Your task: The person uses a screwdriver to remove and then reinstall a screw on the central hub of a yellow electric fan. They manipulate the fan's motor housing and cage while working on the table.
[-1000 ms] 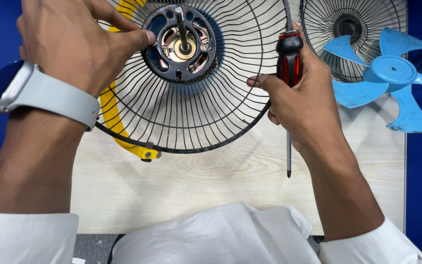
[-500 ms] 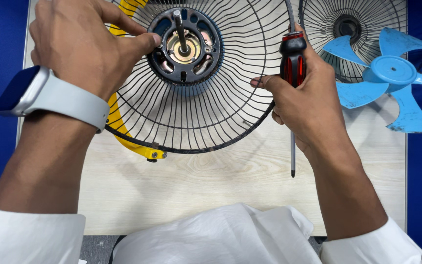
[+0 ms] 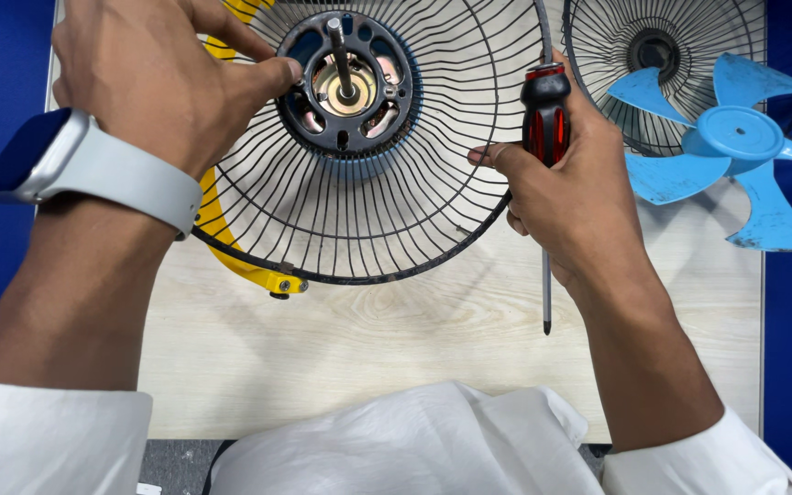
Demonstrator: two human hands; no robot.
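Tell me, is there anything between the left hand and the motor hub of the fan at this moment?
Nothing visible is between them. The left hand already has its fingertips at the rim of the motor hub, inside the black wire guard. The right hand holds the screwdriver off to the side, tip pointing away.

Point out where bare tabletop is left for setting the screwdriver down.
The widest bare patch of table runs between the black wire guard and the white cloth at the near edge. A smaller strip lies below the blue fan blade. The far side is crowded: second guard, blade, right hand with screwdriver.
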